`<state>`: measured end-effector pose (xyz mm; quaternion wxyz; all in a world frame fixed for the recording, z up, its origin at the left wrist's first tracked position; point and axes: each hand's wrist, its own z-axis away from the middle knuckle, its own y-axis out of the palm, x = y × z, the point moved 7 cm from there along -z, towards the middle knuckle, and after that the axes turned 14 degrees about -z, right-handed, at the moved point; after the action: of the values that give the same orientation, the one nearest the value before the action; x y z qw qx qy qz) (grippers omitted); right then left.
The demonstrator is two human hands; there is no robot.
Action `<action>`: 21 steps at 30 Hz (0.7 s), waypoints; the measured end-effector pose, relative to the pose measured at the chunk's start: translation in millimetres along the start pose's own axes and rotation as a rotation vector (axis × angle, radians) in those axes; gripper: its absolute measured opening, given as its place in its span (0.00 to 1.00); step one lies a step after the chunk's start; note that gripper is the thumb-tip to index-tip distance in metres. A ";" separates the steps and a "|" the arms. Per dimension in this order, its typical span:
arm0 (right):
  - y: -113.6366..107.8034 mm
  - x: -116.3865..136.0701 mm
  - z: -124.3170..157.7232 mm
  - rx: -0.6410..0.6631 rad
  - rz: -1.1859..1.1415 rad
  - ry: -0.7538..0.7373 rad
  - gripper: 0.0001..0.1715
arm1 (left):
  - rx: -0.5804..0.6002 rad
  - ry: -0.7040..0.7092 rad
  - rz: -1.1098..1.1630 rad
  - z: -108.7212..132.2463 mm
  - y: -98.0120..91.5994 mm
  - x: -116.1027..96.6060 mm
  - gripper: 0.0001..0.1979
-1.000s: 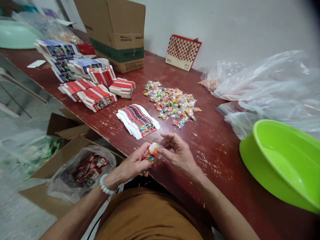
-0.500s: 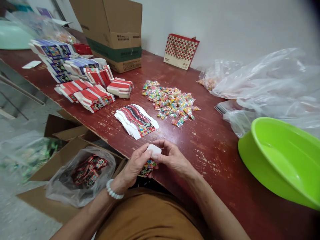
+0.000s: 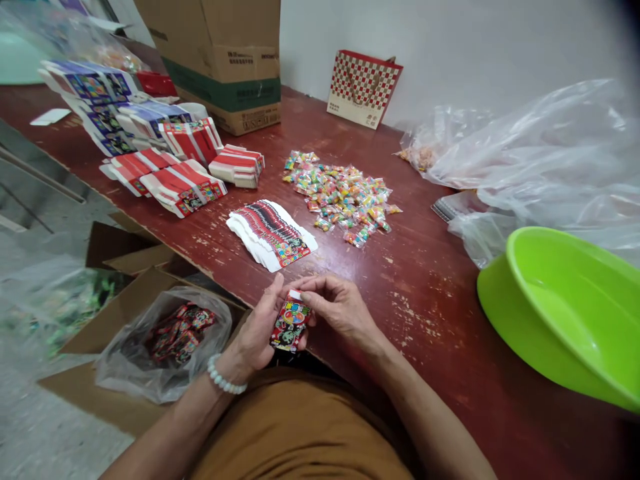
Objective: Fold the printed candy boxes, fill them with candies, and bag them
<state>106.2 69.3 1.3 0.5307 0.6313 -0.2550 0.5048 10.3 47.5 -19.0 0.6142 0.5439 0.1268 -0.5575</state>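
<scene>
A small printed box [image 3: 290, 323], red and black with a white flap at its top, is held at the table's near edge. My left hand [image 3: 257, 330] wraps round it from the left, its thumb raised. The fingers of my right hand [image 3: 340, 307] pinch the flap end. Just beyond my hands lies a fanned stack of flat printed cartons [image 3: 273, 235]. Farther back is a loose pile of small wrapped candies [image 3: 345, 200]. Below on the left, a clear plastic bag [image 3: 163, 343] in an open carton contains several red and black boxes.
Banded bundles of red cartons [image 3: 183, 187] and blue cartons [image 3: 100, 83] stand at the back left, near a large cardboard box [image 3: 240, 67]. A checked paper bag [image 3: 364, 90] leans by the wall. Plastic sheeting [image 3: 540, 153] and a green basin [image 3: 565, 313] occupy the right.
The white flap over the box has folded down, and its printed face now shows. My left thumb has lifted off the flap. The camera view has shifted slightly.
</scene>
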 end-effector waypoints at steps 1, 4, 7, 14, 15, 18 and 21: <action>1.7 -0.8 -0.9 0.015 -0.036 0.017 0.13 | -0.004 -0.001 -0.020 0.2 0.2 0.2 0.32; 1.9 7.1 -0.9 -0.003 0.038 -0.065 0.11 | -0.028 -0.019 -0.041 0.6 -1.5 -0.4 0.32; 6.7 19.5 4.9 0.007 0.281 -0.247 0.09 | -0.099 -0.013 -0.003 0.2 -6.9 -3.2 0.23; 20.7 2.2 6.5 0.141 0.437 -0.283 0.14 | -0.226 0.053 -0.020 6.5 -23.6 -10.3 0.17; 17.8 -2.3 0.4 0.142 0.443 -0.242 0.17 | -0.274 0.095 -0.088 12.1 -33.2 -16.0 0.18; -10.1 -4.2 -29.4 -0.046 0.552 -0.168 0.20 | -0.540 0.223 -0.345 42.6 -84.7 -38.0 0.19; -42.2 10.5 -61.0 -0.317 0.864 -0.217 0.22 | -0.915 0.231 -0.659 87.3 -156.6 -55.3 0.17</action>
<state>123.8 141.1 -11.0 0.3321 0.4276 -0.6221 0.5655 -177.0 40.5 -26.5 0.5631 0.2117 0.5842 -0.5448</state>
